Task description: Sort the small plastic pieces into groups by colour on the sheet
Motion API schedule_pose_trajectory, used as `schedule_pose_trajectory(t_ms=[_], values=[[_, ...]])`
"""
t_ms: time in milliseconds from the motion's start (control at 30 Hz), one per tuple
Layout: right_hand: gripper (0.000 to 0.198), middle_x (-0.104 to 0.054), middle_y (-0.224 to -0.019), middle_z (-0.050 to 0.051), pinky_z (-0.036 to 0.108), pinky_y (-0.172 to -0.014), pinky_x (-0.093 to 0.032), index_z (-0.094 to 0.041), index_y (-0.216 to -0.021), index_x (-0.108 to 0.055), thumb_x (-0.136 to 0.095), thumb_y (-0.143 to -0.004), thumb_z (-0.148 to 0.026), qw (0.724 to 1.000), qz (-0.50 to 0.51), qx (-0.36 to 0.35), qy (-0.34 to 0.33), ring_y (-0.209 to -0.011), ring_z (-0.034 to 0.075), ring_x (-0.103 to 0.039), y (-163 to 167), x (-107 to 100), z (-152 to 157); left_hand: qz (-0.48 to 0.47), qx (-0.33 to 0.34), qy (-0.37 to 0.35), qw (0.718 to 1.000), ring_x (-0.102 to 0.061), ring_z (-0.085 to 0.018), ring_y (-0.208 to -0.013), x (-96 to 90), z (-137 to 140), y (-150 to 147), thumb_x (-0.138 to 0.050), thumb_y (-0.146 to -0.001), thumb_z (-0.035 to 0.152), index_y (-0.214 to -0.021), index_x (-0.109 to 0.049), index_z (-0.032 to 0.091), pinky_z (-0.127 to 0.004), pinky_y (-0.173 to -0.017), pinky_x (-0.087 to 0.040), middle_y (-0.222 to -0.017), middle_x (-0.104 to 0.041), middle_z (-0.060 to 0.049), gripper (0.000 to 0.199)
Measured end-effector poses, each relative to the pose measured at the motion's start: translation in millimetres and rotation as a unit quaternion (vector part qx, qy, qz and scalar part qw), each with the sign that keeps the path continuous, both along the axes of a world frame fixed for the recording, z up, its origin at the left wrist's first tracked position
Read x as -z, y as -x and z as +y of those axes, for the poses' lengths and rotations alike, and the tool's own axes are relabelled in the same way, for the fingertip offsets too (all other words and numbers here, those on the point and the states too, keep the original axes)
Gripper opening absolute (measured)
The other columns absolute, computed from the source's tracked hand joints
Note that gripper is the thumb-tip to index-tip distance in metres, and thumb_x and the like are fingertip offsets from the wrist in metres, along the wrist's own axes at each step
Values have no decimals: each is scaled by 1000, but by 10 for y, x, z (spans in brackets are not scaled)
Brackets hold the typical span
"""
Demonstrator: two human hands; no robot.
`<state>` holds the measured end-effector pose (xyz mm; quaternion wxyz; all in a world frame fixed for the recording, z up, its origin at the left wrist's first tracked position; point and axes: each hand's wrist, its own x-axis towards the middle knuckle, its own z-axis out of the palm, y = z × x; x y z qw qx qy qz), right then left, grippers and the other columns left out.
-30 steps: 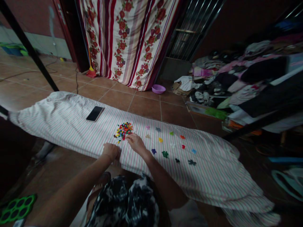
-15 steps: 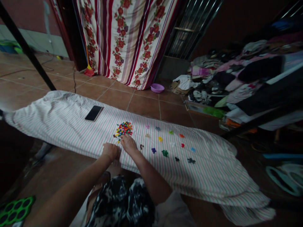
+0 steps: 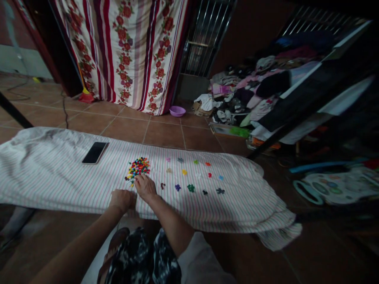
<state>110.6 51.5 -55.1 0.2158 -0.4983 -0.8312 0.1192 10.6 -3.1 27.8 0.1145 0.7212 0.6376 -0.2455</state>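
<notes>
A mixed pile of tiny coloured beads lies on a striped cloth. My right hand is at the pile's near edge, its fingers bent together over the beads; whatever they pinch is too small to name. Close to the cloth's front edge rests my left hand, curled closed, its contents hidden. Right of the pile, small single-colour groups sit in rough rows, among them dark green beads, purple beads, yellow beads and brown beads.
A phone lies on the cloth left of the pile. Beyond the cloth, a purple basin stands on the tiled floor by a flowered curtain. Heaped clothes fill the back right, and a dark bar slants across the right side.
The view has turned to the right, so the cloth and its contents appear further left. My right hand stays by the pile's near edge, and my left hand remains closed near the cloth's front edge.
</notes>
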Motion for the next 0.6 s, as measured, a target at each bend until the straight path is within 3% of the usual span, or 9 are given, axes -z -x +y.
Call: schedule_pose_trajectory(t_ms=[333,467,600], values=[[12,-67,-95,2,23,-79,-46,-22,-97,-59,-51,-88,-20,988,148,6,39,-85,14,-63,-280,-104,-3,-7,-3,1,1000,-66,-27,-101,128,33,38,-44,-86,27,-103,-71,20,-43,-84,-51,-104,-70,-18,33],[12,-67,-87,1,23,-70,-48,-21,-94,-59,-51,-85,-22,970,234,57,27,-74,13,-63,-690,-155,30,-10,-1,0,1000,-66,-27,-103,162,32,61,-49,-84,33,-105,-70,21,-43,-85,-50,-106,-70,-18,32],[15,-67,-84,1,24,-67,-49,-22,-93,-60,-49,-84,-26,955,257,146,6,-71,14,-64,-1354,-192,95,-11,-3,0,1000,-66,-28,-102,175,29,77,-51,-83,37,-103,-70,22,-43,-85,-49,-106,-70,-17,32]])
